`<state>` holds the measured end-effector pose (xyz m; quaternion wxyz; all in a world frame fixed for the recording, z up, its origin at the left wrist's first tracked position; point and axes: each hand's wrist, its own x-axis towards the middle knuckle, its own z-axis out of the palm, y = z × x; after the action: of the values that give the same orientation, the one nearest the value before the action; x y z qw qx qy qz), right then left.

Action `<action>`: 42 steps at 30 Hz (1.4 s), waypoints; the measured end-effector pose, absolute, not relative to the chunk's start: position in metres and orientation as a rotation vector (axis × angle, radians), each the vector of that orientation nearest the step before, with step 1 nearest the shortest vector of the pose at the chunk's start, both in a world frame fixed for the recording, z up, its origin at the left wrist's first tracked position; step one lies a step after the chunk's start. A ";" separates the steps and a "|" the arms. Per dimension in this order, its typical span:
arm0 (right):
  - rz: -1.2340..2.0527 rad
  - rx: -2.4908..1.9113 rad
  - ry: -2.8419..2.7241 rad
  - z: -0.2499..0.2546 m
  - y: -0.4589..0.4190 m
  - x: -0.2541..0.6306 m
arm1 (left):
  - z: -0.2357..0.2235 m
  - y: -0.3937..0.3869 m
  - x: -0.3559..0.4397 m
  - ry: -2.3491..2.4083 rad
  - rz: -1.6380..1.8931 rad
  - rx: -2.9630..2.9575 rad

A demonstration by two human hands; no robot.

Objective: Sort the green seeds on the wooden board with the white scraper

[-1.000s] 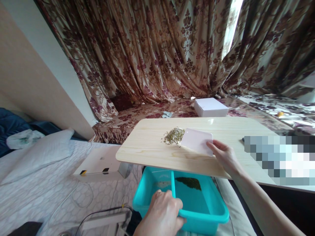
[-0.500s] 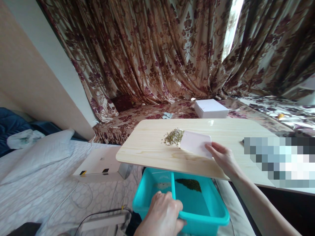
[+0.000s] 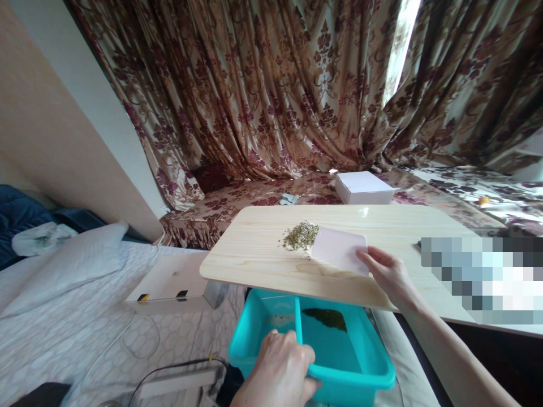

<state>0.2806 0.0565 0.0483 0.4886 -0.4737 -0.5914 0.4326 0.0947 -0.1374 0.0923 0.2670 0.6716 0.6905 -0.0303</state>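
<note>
My right hand (image 3: 388,273) pinches the right edge of a thin whitish plastic scraper sheet (image 3: 338,249), tilted over the wooden tabletop (image 3: 250,257). Its left edge touches a heap of mixed green and white grains (image 3: 299,235). Below the table's front edge, my left hand (image 3: 283,362) is closed around the near rim of a turquoise two-compartment bin (image 3: 352,376). Dark green grains (image 3: 326,317) lie in the right compartment. A thin layer of pale grains (image 3: 280,319) lies in the left one, partly hidden by my left hand.
A white box (image 3: 363,186) stands behind the table on a flowered cover. Another white box (image 3: 169,277) sits on the bed at left, beside a pillow (image 3: 80,257). Cables run over the bed. A blurred-out item (image 3: 487,277) lies on the table's right side.
The scraper sheet shifts slightly left, then back right beside the heap, with my right hand. My left hand stays on the bin's rim.
</note>
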 end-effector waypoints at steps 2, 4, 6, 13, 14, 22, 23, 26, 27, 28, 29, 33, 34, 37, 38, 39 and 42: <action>1.048 -1.150 -1.433 0.049 0.057 0.279 | 0.093 -0.137 0.095 1.863 -0.088 1.808; 1.051 -1.146 -1.442 0.049 0.058 0.276 | 0.095 -0.137 0.096 1.863 -0.106 1.796; 1.076 -1.135 -1.449 0.049 0.059 0.273 | 0.097 -0.138 0.096 1.864 -0.124 1.789; 1.119 -1.106 -1.442 0.054 0.057 0.268 | 0.101 -0.139 0.097 1.854 -0.143 1.836; 1.118 -1.108 -1.445 0.055 0.057 0.268 | 0.101 -0.139 0.097 1.854 -0.144 1.841; 1.146 -1.076 -1.470 0.052 0.058 0.271 | 0.098 -0.135 0.095 1.860 -0.160 1.826; 1.137 -1.078 -1.458 0.052 0.057 0.273 | 0.097 -0.135 0.095 1.856 -0.162 1.824; 1.102 -1.090 -1.428 0.053 0.055 0.278 | 0.098 -0.136 0.095 1.845 -0.170 1.816; 1.101 -1.093 -1.428 0.054 0.053 0.279 | 0.098 -0.137 0.095 1.844 -0.170 1.815; 1.103 -1.095 -1.431 0.055 0.052 0.280 | 0.098 -0.137 0.095 1.844 -0.169 1.816; 1.106 -1.096 -1.431 0.056 0.051 0.280 | 0.098 -0.137 0.095 1.847 -0.168 1.815; 1.109 -1.085 -1.391 0.058 0.051 0.276 | 0.096 -0.136 0.095 1.849 -0.178 1.826; 1.111 -1.081 -1.387 0.057 0.051 0.274 | 0.095 -0.136 0.095 1.847 -0.179 1.831; 1.119 -1.075 -1.413 0.055 0.054 0.271 | 0.094 -0.136 0.095 1.846 -0.176 1.829; 1.119 -1.079 -1.426 0.054 0.055 0.270 | 0.095 -0.136 0.095 1.849 -0.168 1.821; 1.113 -1.086 -1.433 0.052 0.056 0.270 | 0.095 -0.137 0.095 1.854 -0.158 1.810; 1.078 -1.106 -1.427 0.048 0.059 0.271 | 0.095 -0.138 0.095 1.866 -0.125 1.789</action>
<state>0.2714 0.0587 0.0484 0.4965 -0.4566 -0.5890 0.4452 0.0953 -0.1380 0.0951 0.2733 0.6650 0.6935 -0.0466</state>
